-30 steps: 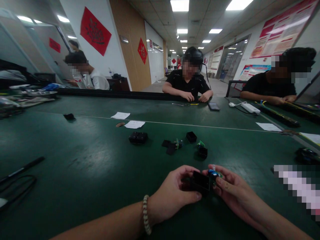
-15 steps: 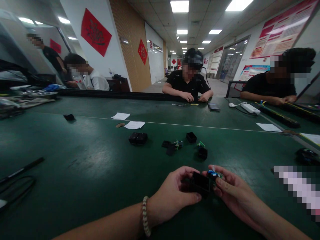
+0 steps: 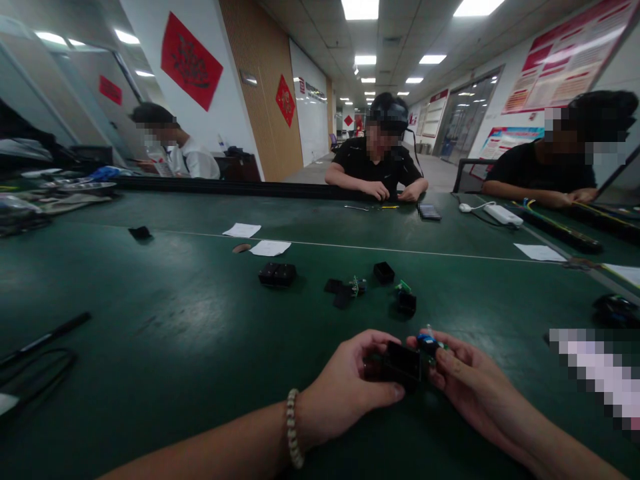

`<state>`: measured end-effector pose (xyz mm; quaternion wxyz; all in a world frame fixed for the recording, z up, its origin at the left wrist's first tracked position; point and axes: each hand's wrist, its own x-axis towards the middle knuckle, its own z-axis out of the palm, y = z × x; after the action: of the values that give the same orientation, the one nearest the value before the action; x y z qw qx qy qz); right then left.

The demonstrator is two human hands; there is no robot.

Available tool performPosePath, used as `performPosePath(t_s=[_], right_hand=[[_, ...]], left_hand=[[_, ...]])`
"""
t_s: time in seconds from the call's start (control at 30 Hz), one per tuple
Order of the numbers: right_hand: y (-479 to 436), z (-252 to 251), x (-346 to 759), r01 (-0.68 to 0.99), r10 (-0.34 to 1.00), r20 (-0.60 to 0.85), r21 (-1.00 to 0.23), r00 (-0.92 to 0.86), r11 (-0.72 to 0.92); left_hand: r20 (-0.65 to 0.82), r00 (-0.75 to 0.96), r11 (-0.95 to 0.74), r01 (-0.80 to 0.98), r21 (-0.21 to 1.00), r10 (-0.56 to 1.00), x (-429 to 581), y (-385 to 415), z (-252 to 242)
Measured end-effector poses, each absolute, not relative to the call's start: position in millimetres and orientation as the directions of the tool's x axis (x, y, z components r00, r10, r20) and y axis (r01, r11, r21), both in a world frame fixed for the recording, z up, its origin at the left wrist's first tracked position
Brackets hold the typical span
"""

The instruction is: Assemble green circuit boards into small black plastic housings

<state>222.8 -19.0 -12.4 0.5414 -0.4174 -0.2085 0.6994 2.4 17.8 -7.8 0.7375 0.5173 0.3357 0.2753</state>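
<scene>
L hand [image 3: 345, 380] has an open black box [image 3: 404, 367] gripped btwn thumb & fingers, over the green table [image 3: 200, 387]. R hand [image 3: 473, 377], just right of the box, is pinching a small blue-and-green circuit board [image 3: 429, 344] btwn thumb & fingertips; can't tell from here if board & box touch. Beaded bracelet [image 3: 294, 429] on the L wrist, left of the box. Beyond the box, approx. straight ahead: a 2nd open box [image 3: 407, 304], then a 3rd [image 3: 384, 273] farther off. Beyond it & to its left: flat black pcs [image 3: 341, 297], plus a pair of black cases [image 3: 277, 274] farther over. Person in a black top [image 3: 376, 161] sits well beyond the box.
</scene>
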Motion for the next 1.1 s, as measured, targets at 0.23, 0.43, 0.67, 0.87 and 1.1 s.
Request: performPosePath(t_s=[0.23, 0.43, 0.67, 0.87, 1.1], right_hand=[[-20.4, -13.0, 224.2, -0.568, 0.943, -0.316, -0.76, -0.101, -0.315], [-20.2, -14.6, 226.0, -0.6, 0.936, -0.343, -0.733, -0.081, -0.321], [-19.2, -18.0, 225.1, -0.62, 0.938, -0.346, -0.728, -0.036, -0.292], [-19.5, -18.4, 227.3, -0.586, 0.949, -0.309, -0.758, -0.062, -0.286], [-20.0, -16.5, 228.2, -0.573, 0.951, -0.297, -0.767, -0.083, -0.289]], left_hand=[[-0.194, 0.634, 0.307, -0.072, 0.949, 0.749, 2.6, 18.2, -8.5], [-0.215, 0.62, 0.311, -0.05, 0.949, 0.754, 2.6, 17.5, -6.3], [-0.187, 0.619, 0.289, -0.067, 0.955, 0.762, 1.8, 18.1, -10.1], [-0.179, 0.625, 0.279, -0.064, 0.958, 0.76, 1.5, 18.1, -11.2], [-0.184, 0.627, 0.283, -0.06, 0.957, 0.757, 2.1, 17.9, -8.4]])
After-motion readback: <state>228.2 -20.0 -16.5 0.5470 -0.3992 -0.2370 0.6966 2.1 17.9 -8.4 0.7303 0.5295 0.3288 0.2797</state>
